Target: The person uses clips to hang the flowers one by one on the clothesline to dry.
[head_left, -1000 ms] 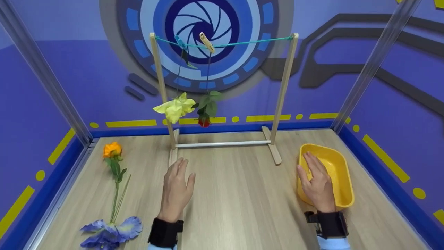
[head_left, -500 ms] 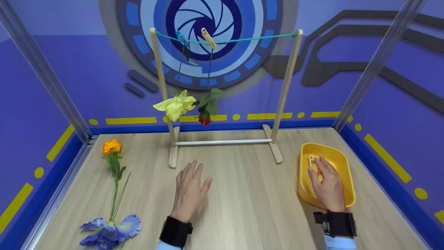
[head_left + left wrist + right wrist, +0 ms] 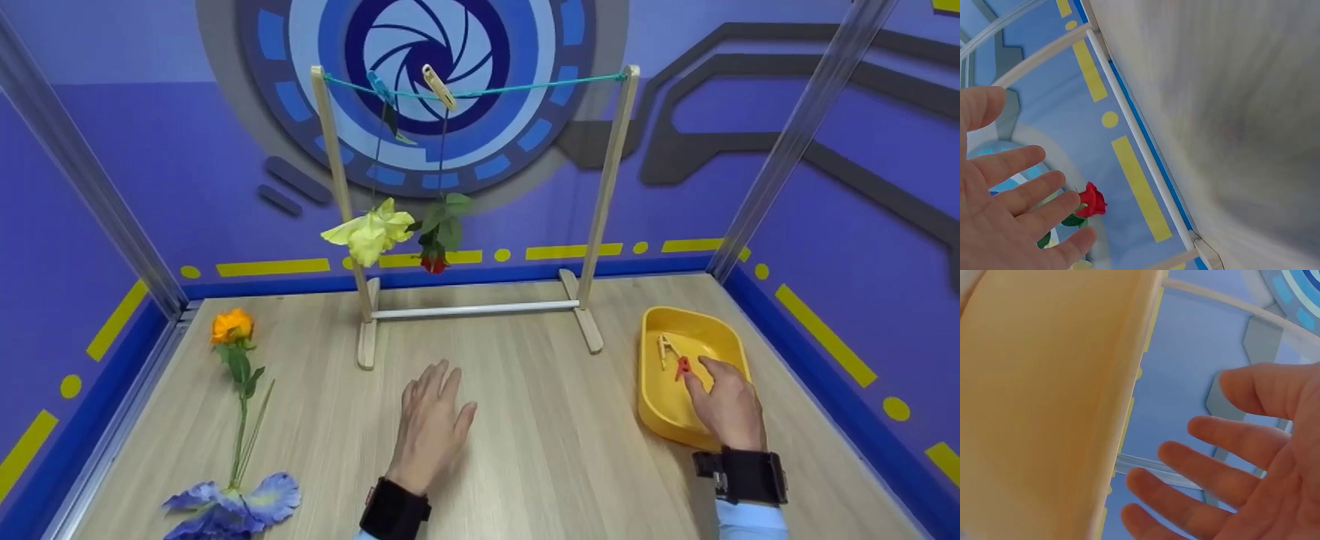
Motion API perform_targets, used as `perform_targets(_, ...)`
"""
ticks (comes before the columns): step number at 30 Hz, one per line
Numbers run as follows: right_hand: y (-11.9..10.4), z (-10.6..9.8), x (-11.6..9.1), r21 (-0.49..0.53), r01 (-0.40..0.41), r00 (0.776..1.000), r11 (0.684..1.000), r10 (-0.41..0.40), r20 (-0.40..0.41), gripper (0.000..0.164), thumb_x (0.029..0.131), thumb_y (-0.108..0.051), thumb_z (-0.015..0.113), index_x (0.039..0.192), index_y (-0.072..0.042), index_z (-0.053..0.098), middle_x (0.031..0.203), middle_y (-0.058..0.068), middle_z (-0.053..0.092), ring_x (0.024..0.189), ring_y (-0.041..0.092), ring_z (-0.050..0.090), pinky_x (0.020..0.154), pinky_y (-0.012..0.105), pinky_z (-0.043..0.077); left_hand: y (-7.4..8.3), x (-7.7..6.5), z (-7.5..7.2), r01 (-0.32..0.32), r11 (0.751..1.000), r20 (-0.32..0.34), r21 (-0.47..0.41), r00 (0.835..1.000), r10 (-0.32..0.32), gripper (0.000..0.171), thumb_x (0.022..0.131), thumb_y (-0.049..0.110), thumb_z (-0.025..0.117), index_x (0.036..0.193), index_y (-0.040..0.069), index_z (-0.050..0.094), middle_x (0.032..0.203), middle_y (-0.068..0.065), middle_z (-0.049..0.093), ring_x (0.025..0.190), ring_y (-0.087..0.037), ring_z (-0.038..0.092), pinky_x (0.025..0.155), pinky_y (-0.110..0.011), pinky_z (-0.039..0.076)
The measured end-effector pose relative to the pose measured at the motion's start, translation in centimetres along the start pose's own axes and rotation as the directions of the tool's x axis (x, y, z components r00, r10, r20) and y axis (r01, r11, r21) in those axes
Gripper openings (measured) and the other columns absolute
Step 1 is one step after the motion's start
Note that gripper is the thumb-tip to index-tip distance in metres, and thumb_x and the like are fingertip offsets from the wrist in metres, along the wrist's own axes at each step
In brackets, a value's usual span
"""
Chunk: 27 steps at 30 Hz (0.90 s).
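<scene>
My right hand (image 3: 729, 405) hovers over the near right part of a yellow tub (image 3: 651, 397), its fingers relaxed and holding nothing. Inside the tub lie a red clothespin (image 3: 682, 367) and a pale wooden clothespin (image 3: 663, 351), left of the fingertips. In the right wrist view the fingers (image 3: 1207, 475) are spread beside the tub wall. My left hand (image 3: 433, 431) is over the middle of the table, fingers extended, with nothing in it. Ahead, a yellow flower (image 3: 371, 232) and a red rose (image 3: 433, 262) hang upside down from a cord, held by a blue clothespin (image 3: 380, 88) and a wooden clothespin (image 3: 439, 88).
A wooden rack (image 3: 610, 191) carries the green cord (image 3: 540, 88) and stands near the back wall. On the table's left lie an orange flower (image 3: 232, 327) and a purple flower (image 3: 240, 510), stems overlapping. Walls enclose the back and both sides.
My left hand has moved right and slightly nearer. The right hand has shifted right and back toward me, uncovering the clothespins in the tub. The view has shifted slightly.
</scene>
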State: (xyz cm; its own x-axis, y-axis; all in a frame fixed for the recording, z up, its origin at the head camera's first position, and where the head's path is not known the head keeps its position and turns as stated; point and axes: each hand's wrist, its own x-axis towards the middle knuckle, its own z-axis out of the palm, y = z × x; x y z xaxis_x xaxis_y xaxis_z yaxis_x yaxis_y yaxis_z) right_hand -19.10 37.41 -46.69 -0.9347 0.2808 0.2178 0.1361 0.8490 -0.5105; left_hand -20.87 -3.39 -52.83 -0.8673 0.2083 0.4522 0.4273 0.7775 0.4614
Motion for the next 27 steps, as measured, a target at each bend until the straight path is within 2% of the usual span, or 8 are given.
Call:
perform_targets(6, 0.2, -1.9, 2.6, -0.082, 0.05, 0.988, 0.995, -0.038, 0.149, 0.051, 0.103, -0.023, 0.059, 0.134, 0.017, 0.056, 0.134, 0.041, 0.055, 0.124, 0.058, 0.052, 0.102, 0.068, 0.043, 0.7, -0.1, 0.3, -0.024, 1.0, -0.007, 0.009, 1.0, 0.024, 0.05, 0.099, 0.027, 0.071, 0.138, -0.002, 0.061, 0.148, -0.024, 0.052, 0.14, -0.042, 0.048, 0.114, -0.06, 0.035)
perform_targets(12, 0.5, -2.8, 5.6, -0.187, 0.132, 0.946, 0.974, -0.068, 0.316, 0.048, 0.1, -0.024, 0.06, 0.125, 0.018, 0.061, 0.124, 0.04, 0.062, 0.11, 0.054, 0.061, 0.094, 0.064, 0.049, 2.0, 0.0, 1.0, -0.066, 0.998, 0.02, 0.02, 0.998, 0.066, 0.05, 0.099, 0.03, 0.069, 0.139, 0.0, 0.061, 0.148, -0.023, 0.053, 0.139, -0.041, 0.048, 0.113, -0.06, 0.036)
perform_targets(14, 0.8, -2.7, 6.5, -0.222, 0.141, 0.931, 0.965, -0.054, 0.36, 0.046, 0.099, -0.023, 0.062, 0.119, 0.018, 0.063, 0.116, 0.039, 0.065, 0.1, 0.049, 0.064, 0.089, 0.059, 0.052, 2.5, 0.0, 1.3, -0.082, 0.996, 0.024, 0.022, 0.996, 0.081, 0.05, 0.099, 0.03, 0.07, 0.139, 0.001, 0.061, 0.147, -0.023, 0.053, 0.139, -0.041, 0.049, 0.113, -0.06, 0.036)
perform_targets(16, 1.2, -2.3, 7.2, -0.242, 0.137, 0.921, 0.96, -0.033, 0.389, 0.041, 0.098, -0.023, 0.064, 0.108, 0.017, 0.066, 0.098, 0.032, 0.068, 0.085, 0.041, 0.064, 0.077, 0.051, 0.054, 3.0, -0.1, 1.6, -0.101, 0.994, 0.02, 0.034, 0.995, 0.101, 0.049, 0.099, 0.03, 0.07, 0.138, 0.001, 0.062, 0.147, -0.022, 0.054, 0.138, -0.041, 0.05, 0.113, -0.06, 0.037)
perform_targets(19, 2.0, -1.6, 8.1, -0.259, 0.13, 0.911, 0.957, -0.012, 0.413, 0.034, 0.097, -0.024, 0.066, 0.084, 0.008, 0.066, 0.07, 0.012, 0.056, 0.065, 0.025, 0.054, 0.061, 0.035, 0.044, 3.7, -0.1, 2.2, -0.131, 0.99, 0.012, 0.056, 0.991, 0.13, 0.049, 0.098, 0.031, 0.071, 0.137, 0.003, 0.063, 0.145, -0.021, 0.056, 0.137, -0.039, 0.051, 0.111, -0.059, 0.039)
perform_targets(21, 2.3, -0.9, 8.6, -0.262, 0.139, 0.905, 0.955, -0.015, 0.425, 0.037, 0.097, -0.025, 0.065, 0.071, 0.001, 0.065, 0.061, 0.001, 0.044, 0.057, 0.019, 0.047, 0.056, 0.029, 0.035, 4.0, -0.2, 2.4, -0.147, 0.987, 0.007, 0.067, 0.989, 0.147, 0.048, 0.097, 0.031, 0.073, 0.136, 0.003, 0.064, 0.144, -0.021, 0.057, 0.135, -0.039, 0.053, 0.11, -0.058, 0.04)
perform_targets(24, 2.8, -0.1, 9.1, -0.274, 0.151, 0.892, 0.95, -0.011, 0.451, 0.039, 0.095, -0.025, 0.065, 0.063, -0.004, 0.064, 0.057, -0.003, 0.041, 0.054, 0.016, 0.044, 0.055, 0.026, 0.031, 4.3, -0.3, 2.7, -0.161, 0.984, 0.012, 0.077, 0.987, 0.16, 0.048, 0.095, 0.03, 0.074, 0.134, 0.003, 0.065, 0.142, -0.02, 0.058, 0.134, -0.038, 0.054, 0.109, -0.059, 0.042)
perform_targets(27, 3.2, 0.5, 9.5, -0.292, 0.136, 0.874, 0.947, 0.024, 0.485, 0.035, 0.093, -0.026, 0.068, 0.064, -0.006, 0.062, 0.059, -0.002, 0.043, 0.055, 0.016, 0.045, 0.057, 0.026, 0.032, 4.5, -0.3, 3.0, -0.163, 0.983, 0.034, 0.082, 0.986, 0.16, 0.049, 0.095, 0.03, 0.074, 0.134, 0.003, 0.065, 0.143, -0.019, 0.058, 0.134, -0.037, 0.054, 0.109, -0.059, 0.041)
